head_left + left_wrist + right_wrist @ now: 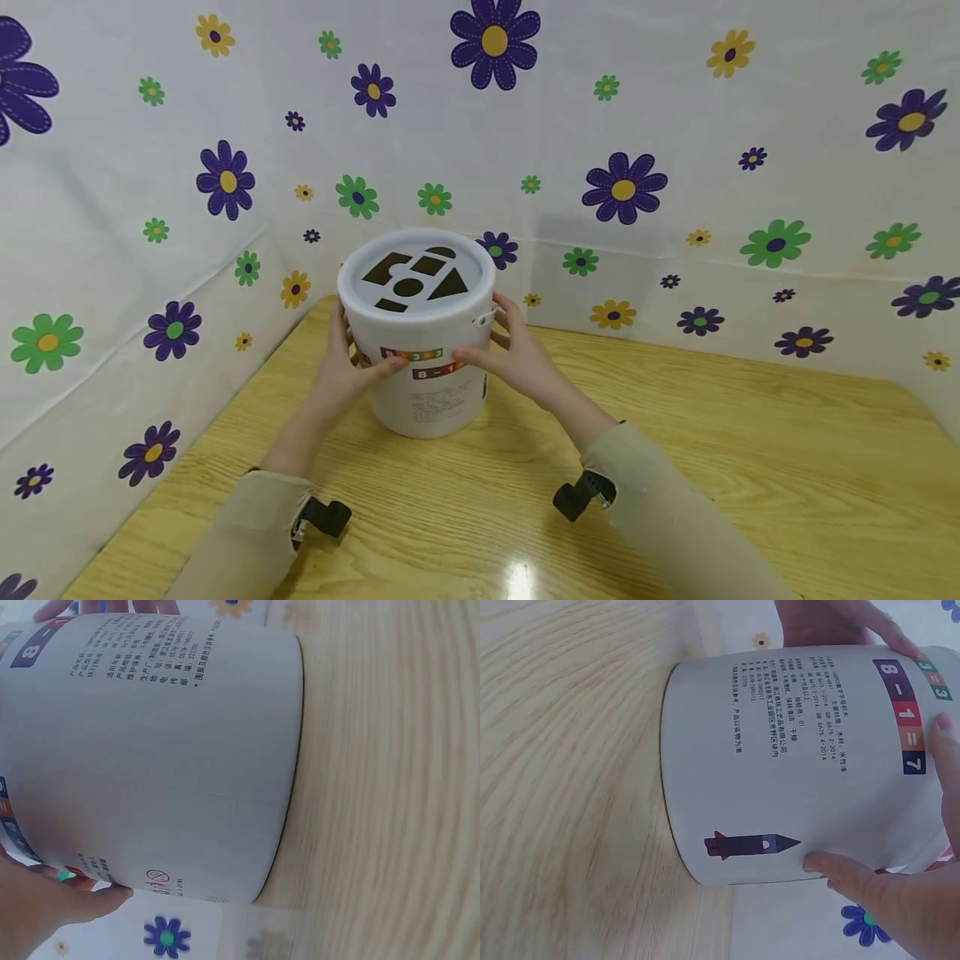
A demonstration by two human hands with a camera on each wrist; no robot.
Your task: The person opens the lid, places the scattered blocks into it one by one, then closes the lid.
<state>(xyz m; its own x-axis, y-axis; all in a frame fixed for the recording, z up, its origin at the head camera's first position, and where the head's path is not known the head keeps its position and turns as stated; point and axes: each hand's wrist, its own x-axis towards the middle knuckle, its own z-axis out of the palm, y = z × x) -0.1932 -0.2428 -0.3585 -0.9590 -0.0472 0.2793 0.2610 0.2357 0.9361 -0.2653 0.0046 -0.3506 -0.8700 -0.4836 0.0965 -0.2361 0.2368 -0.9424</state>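
Note:
A white shape-sorter bucket stands on the wooden table, with dark cut-outs of several shapes in its lid. My left hand grips its left side, thumb on the front by the coloured sum strips. From the right, my right hand holds it, thumb on the front and fingers around the side near the handle joint. Printed text and a dark rocket picture show on the wall in the wrist views. The bucket's inside is hidden.
The wood-grain table extends to the right and toward me. A white cloth printed with purple, green and yellow flowers hangs behind the table and along its left side. Black wrist mounts stick out from both sleeves.

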